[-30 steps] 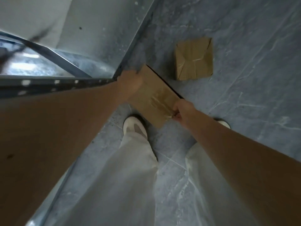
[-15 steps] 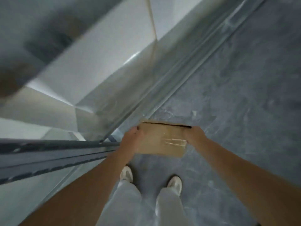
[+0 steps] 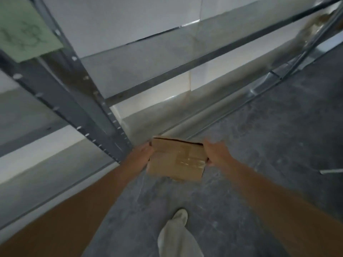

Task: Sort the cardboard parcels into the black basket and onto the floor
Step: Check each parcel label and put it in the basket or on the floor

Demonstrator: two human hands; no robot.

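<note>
A flat brown cardboard parcel (image 3: 176,160) with clear tape across its face hangs in front of me above the grey floor. My left hand (image 3: 143,152) grips its left edge and my right hand (image 3: 216,153) grips its right edge, fingers curled behind it. The black basket is out of view.
A grey metal shelving rack (image 3: 104,115) stands to the left and ahead, with a perforated upright and long shelf rails (image 3: 204,58). A green paper label (image 3: 24,34) hangs at the top left. The dark marbled floor (image 3: 269,145) spreads to the right. One shoe (image 3: 180,216) shows below.
The view has lifted from the floor up to the rack. The second parcel on the floor has left the view. Both hands have kept hold of the parcel, which now lies level.
</note>
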